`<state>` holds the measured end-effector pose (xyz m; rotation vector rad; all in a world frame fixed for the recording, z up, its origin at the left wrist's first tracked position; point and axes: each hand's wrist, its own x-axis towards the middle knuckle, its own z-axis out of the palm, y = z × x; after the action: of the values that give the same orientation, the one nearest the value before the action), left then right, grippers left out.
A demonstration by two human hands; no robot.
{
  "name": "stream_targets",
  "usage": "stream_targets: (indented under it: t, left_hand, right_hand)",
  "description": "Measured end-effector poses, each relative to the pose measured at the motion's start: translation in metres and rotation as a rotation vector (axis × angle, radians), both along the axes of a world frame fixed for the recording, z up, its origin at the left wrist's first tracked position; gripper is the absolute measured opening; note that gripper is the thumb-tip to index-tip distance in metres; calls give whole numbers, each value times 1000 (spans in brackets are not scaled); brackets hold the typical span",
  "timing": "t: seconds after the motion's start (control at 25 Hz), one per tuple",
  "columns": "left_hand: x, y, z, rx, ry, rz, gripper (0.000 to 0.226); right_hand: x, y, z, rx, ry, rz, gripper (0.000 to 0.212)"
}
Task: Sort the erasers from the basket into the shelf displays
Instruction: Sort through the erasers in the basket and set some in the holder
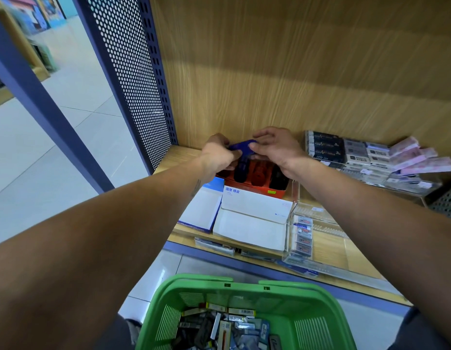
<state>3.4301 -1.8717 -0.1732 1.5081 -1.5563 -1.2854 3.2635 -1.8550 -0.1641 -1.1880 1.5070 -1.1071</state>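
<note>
— Holding what? 
— Both hands, left hand [219,154] and right hand [277,147], pinch a blue eraser [242,145] over the red box [254,184] at the shelf's [327,238] back.
— Others? 
— In the green basket [317,306].
</note>
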Motion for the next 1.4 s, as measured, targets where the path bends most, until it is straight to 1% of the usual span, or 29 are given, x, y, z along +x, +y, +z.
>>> stream_targets:
  t: [0.04,0.08,0.12,0.16,0.24,0.32,0.4,0.56,0.8,0.88,0.96,1.04,1.08,1.16,1.24,1.32,1.4]
  left_hand:
    - [1,-3,-2,-98,-156,-26,35]
    - [3,-5,-2,-196,-335,-97,37]
    - [5,-5,-2,-272,-506,-206,38]
    - [6,-5,-3,-311,-653,-340,42]
    - [7,-4,-10,-330,-862,-574,51]
    - [6,-3,-16,-316,-958,-703,57]
    - [6,-1,-17,-330,-1006,-760,58]
    - [6,-4,-17,-371,-1055,-801,54]
    - [4,-9,-20,-373,-1062,-804,52]
    - [6,-9,-19,-356,-1027,-806,55]
    - [14,-9,-14,-354,-920,-806,52]
    - [26,-10,-5,-402,-824,-728,50]
    - [33,-11,0,-417,-812,-687,52]
    - [47,-11,7,-389,-886,-686,57]
    - [58,-10,3,-350,-1027,-752,58]
    - [62,-12,-4,-385,-1114,-773,45]
    - [61,-18,-9,-451,-1133,-703,32]
  right_hand:
    - [-3,-2,0,-48,166,-56,24]
    - [-7,-6,-1,-94,365,-100,22]
    - [-10,-8,-2,-141,540,-109,21]
    - [-12,-9,-4,-190,656,-86,21]
    - [-11,-10,-7,-256,784,-18,24]
    - [-9,-14,-14,-284,877,23,23]
    - [-5,-20,-23,-273,956,64,21]
    - [3,-27,-40,-223,1063,123,14]
    - [8,-35,-47,-226,1071,144,9]
    - [7,-38,-46,-204,1067,145,9]
    - [4,-41,-43,-179,1109,187,12]
    - [1,-42,-43,-183,1156,212,12]
    - [1,-41,-43,-190,1167,209,11]
    - [3,-40,-44,-198,1183,204,10]
    - [5,-41,-44,-190,1192,210,11]
    - [7,-43,-43,-170,1212,217,13]
    - [10,-44,-44,-139,1221,244,17]
